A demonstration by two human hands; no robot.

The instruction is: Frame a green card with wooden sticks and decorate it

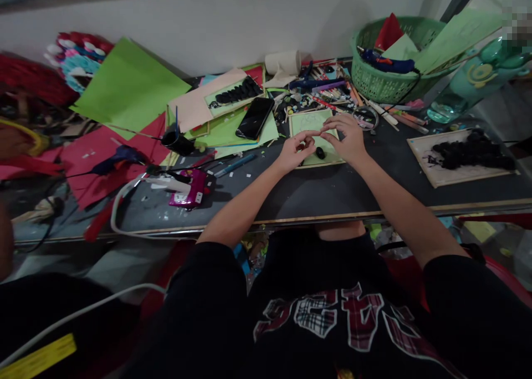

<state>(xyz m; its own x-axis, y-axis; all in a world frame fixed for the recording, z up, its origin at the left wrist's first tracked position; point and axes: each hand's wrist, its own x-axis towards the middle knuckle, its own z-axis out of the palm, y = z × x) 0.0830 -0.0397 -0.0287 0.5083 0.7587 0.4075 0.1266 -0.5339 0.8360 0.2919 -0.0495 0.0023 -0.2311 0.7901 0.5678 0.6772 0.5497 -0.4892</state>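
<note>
Over a small pale-green framed board [310, 123] with faint line drawing on it, my two hands meet at the fingertips. My left hand [297, 149] has curled fingers, its index finger reaching to the other hand. My right hand [347, 138] pinches at the same spot with thumb and fingers. Whatever lies between the fingertips is too small to make out. Just below them a round black lump [320, 153] rests on the board. Behind the left hand lies a black phone [255, 118]. Another framed board with black lumps [238, 91] stands beyond it.
At right lies a framed board with black pieces [471, 150], near a green bottle [465, 93] and a green basket [376, 82]. Left are a purple box [189, 193], a blue glue gun [120, 158], a black cup [177, 141] and coloured paper [128, 85]. Another person's arm shows at far left.
</note>
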